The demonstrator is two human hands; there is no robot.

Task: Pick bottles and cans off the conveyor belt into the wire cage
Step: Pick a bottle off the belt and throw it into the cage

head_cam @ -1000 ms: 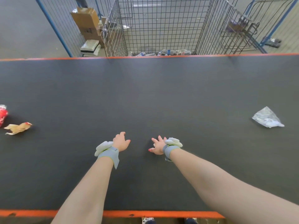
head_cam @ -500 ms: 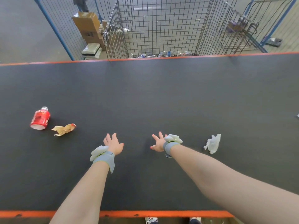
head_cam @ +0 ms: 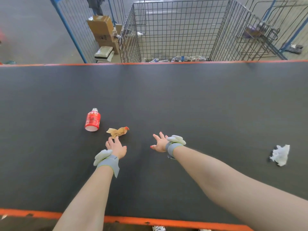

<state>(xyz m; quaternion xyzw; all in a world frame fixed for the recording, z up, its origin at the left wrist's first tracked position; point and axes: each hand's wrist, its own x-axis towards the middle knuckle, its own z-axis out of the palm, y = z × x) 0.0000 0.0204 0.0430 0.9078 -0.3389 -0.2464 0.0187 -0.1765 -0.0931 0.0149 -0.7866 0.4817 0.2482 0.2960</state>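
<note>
Head view: on the left part of the conveyor belt (head_cam: 200, 97) a red bottle (head_cam: 92, 120) lies on its side, neck pointing far, base toward the near edge. Just right of it and slightly nearer sits a crumpled brown paper scrap (head_cam: 118, 131), apart from the bottle. The left hand (head_cam: 116, 147) hovers at the scrap's near side, fingers spread and holding nothing; whether its fingertips touch the paper I cannot tell. The step looks like a reach for the bottle, so this hand should pass left of the scrap and wrap the bottle's body mid-length, where a rounded, slippery wall is least likely to roll away. The right hand (head_cam: 159, 142) is likewise empty and spread above bare belt. Beyond the far edge stands the wire cage (head_cam: 176, 30), with a few clear bottles (head_cam: 183, 58) on its floor; the throw must clear that edge. The white crumpled paper (head_cam: 280, 155) at far right is best ignored.
</note>
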